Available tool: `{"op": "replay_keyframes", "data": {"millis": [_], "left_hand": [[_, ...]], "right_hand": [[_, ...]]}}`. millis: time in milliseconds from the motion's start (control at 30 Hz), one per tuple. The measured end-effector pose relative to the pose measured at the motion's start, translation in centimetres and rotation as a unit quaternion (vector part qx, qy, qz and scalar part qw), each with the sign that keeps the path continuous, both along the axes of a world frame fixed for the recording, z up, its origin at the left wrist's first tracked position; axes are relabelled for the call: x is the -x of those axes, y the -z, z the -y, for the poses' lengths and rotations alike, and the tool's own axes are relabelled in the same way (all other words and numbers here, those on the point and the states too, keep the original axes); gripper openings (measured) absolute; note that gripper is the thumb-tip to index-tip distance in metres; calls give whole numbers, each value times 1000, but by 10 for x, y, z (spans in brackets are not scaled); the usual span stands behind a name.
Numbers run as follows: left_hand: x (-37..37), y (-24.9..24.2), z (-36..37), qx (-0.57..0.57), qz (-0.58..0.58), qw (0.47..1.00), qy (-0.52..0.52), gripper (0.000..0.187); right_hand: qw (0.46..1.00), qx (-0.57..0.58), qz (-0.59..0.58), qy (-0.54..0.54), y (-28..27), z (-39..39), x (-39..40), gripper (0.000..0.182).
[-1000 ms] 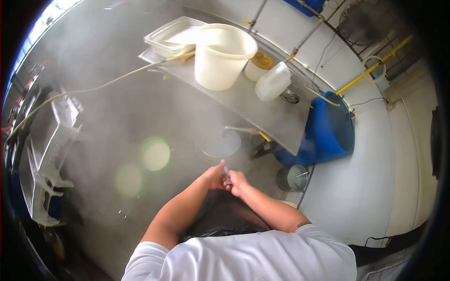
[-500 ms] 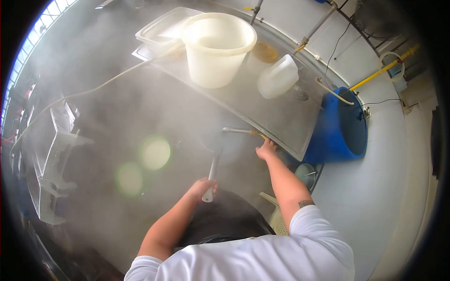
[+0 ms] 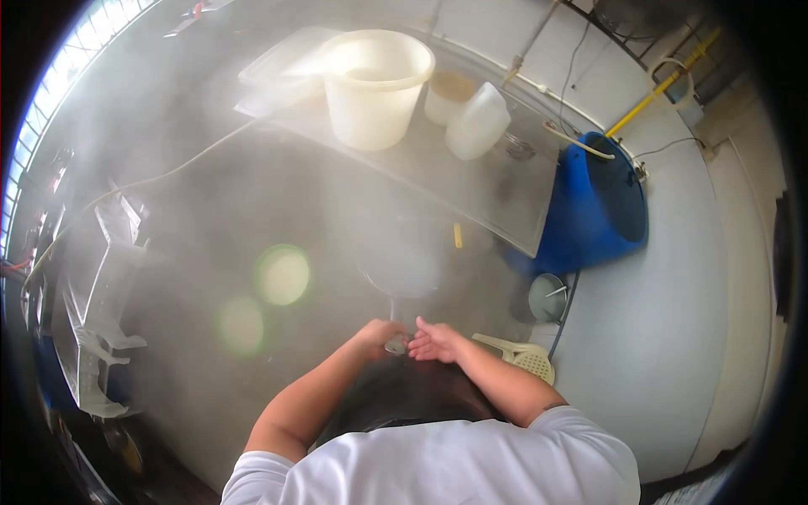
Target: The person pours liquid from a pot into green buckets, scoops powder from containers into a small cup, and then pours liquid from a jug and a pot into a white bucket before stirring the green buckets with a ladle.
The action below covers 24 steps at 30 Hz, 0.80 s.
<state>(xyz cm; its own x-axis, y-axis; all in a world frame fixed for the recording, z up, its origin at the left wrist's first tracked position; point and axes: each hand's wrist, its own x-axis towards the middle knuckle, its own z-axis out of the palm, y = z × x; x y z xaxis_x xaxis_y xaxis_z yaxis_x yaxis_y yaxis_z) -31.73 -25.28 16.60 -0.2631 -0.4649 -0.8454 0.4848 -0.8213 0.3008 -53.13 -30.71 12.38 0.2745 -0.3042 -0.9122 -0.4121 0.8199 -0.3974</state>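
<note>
Through thick steam, a long-handled pan (image 3: 406,268) shows as a pale round shape in front of me. My left hand (image 3: 379,335) is wrapped round its light grey handle (image 3: 395,308), near the end. Close beside that handle end, my right hand (image 3: 433,341) has its fingers stretched out and its palm turned inward, holding nothing. Beyond the pan, a yellow tap lever (image 3: 458,236) stands out of the haze below the counter's edge. Steam hides most of the pan's rim and whatever lies inside it.
A metal counter (image 3: 480,189) carries a white bucket (image 3: 379,101), a white plastic jug (image 3: 478,122) and clear trays (image 3: 286,63). A blue barrel (image 3: 581,219) stands at its right end. Low on the right are a cream plastic chair (image 3: 532,362) and a grey-green bucket (image 3: 547,296).
My right hand has left the yellow tap lever and come back beside my left hand. The pan has come closer to my body, still in my left hand.
</note>
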Motion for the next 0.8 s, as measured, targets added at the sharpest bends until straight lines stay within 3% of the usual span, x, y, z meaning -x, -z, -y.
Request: {"op": "replay_keyframes", "data": {"millis": [33,67,100,133,200,233,300,333,400,433,467,533,633,700,767,800], "left_hand": [[12,-5,-4,3,-4,1000,6,24],[24,-10,-11,72,31,987,140,33],[36,-16,-17,139,66,951,270,42],[45,-29,-19,140,64,949,274,42],[57,-62,-22,217,114,869,431,54],[60,-81,-26,244,117,867,419,55],[61,-85,-32,301,152,855,394,53],[60,-87,-38,352,182,846,356,51],[42,-91,-46,351,226,842,342,49],[32,-90,-52,344,256,843,324,46],[22,-87,-59,338,284,843,307,43],[4,-82,-71,262,292,876,279,34],[4,-97,-78,203,327,896,221,30],[18,-101,-68,194,329,900,211,30],[41,-109,-52,182,333,905,195,30],[56,-115,-40,201,336,897,204,29]], "right_hand": [[986,-89,118,79,3,-20,5,54],[944,-175,233,154,7,-35,8,61],[945,-146,228,182,-67,-48,-9,54],[945,-145,228,186,-67,-53,-1,54],[953,-36,253,164,-58,-65,38,45],[950,-32,254,175,-28,-70,70,45],[896,-14,312,316,42,-74,136,28],[891,-8,313,329,39,-79,151,28],[781,-148,224,564,32,-82,183,17],[803,-80,196,556,23,-88,193,14],[789,-71,197,578,23,-90,208,14],[841,40,157,516,25,-86,241,13],[827,64,88,551,28,-51,293,9],[848,95,76,517,52,-18,351,10],[868,120,-86,474,57,24,403,12],[902,143,-138,384,54,45,433,10]]}}
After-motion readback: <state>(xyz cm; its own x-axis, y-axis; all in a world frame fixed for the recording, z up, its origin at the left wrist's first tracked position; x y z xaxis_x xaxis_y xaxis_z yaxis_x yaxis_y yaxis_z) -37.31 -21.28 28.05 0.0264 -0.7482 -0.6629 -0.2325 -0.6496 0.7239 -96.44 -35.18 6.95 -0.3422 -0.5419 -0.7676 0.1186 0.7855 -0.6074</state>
